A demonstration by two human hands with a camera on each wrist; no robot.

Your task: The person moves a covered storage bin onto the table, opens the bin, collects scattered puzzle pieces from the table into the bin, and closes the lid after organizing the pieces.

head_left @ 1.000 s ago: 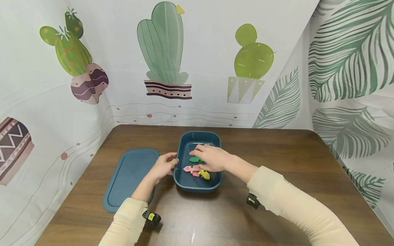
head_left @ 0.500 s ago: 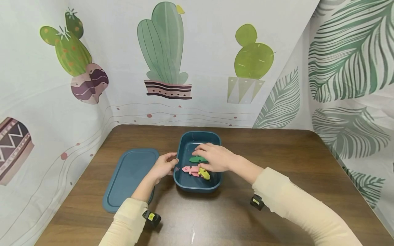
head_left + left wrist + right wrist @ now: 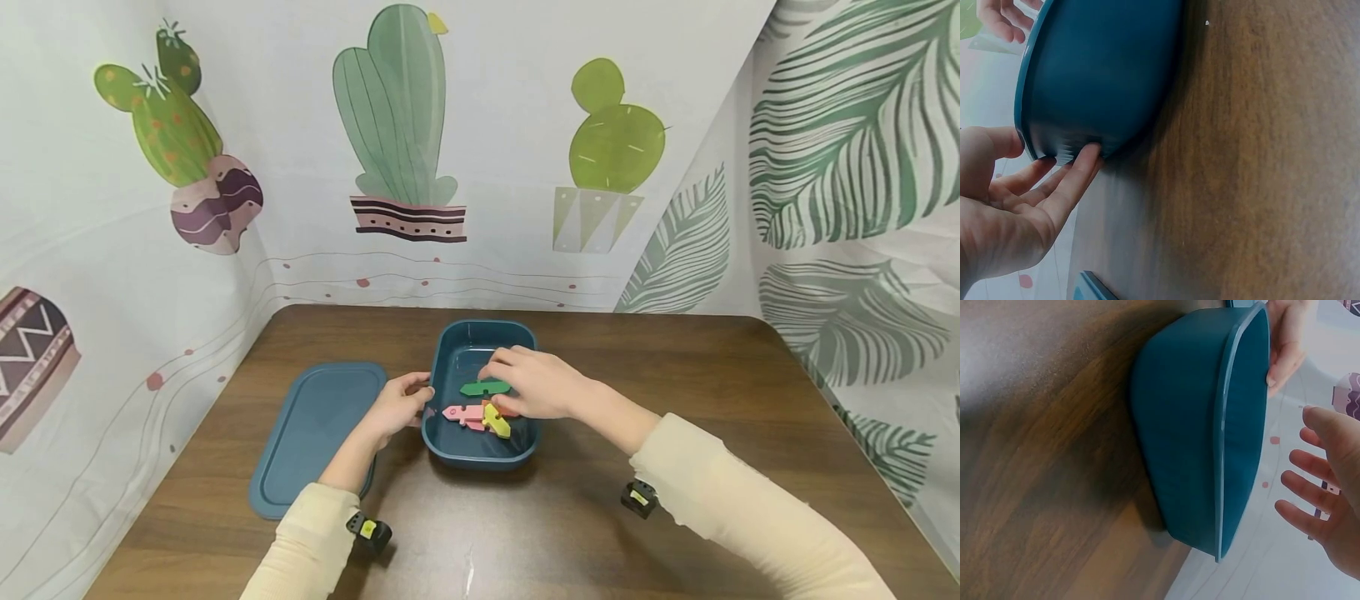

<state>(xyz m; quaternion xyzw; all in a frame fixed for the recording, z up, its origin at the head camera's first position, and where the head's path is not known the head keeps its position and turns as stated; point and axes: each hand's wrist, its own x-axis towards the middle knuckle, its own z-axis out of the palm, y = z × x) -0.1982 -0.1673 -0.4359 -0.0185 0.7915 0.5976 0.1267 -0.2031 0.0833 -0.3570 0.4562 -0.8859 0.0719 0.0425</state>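
A dark blue rectangular box (image 3: 480, 460) stands uncovered on the wooden table. My left hand (image 3: 397, 408) holds it at its left side, thumb at the rim and fingertips against the outer wall (image 3: 1085, 81). Inside lie small flat notched pieces: a green piece (image 3: 480, 389), a pink piece (image 3: 461, 413) and a yellow piece (image 3: 497, 422). Part of a red-orange piece shows under the yellow one. Over the box's right side hovers my right hand (image 3: 536, 383). In the right wrist view its fingers are spread above the rim, with nothing between them.
Left of the box a matching blue lid (image 3: 318, 433) lies flat on the brown table (image 3: 675, 358). Behind the table hangs a white cloth (image 3: 510, 125) printed with cacti and leaves. Each wrist carries a small black camera (image 3: 640, 497).
My right hand has drawn back to the right, so more of the green piece and a bit of red-orange show. The left hand keeps its hold on the box.
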